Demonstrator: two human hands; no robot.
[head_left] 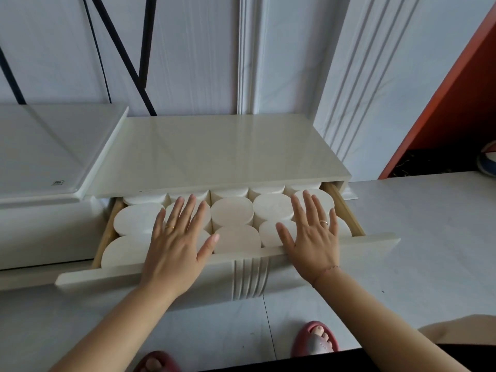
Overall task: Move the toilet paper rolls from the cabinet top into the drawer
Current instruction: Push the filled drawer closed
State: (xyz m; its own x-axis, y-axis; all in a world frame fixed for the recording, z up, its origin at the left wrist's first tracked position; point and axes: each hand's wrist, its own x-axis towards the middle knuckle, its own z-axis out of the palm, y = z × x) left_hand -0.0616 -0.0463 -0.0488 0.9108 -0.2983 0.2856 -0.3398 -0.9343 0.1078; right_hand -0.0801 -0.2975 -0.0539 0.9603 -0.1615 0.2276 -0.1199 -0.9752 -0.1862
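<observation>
We see the rolls [232, 212] standing upright in rows inside the open drawer [150, 273] under the bare cabinet top [214, 149], while our left hand [177, 245] and right hand [312, 237] lie flat on them with straight, spread fingers, holding nothing.

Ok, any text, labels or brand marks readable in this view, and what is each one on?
One small grey stamp near the front corner of the white panel on the left: too small and blurred to read.
No text visible on the toilet paper rolls, drawer front or cabinet top.
</observation>
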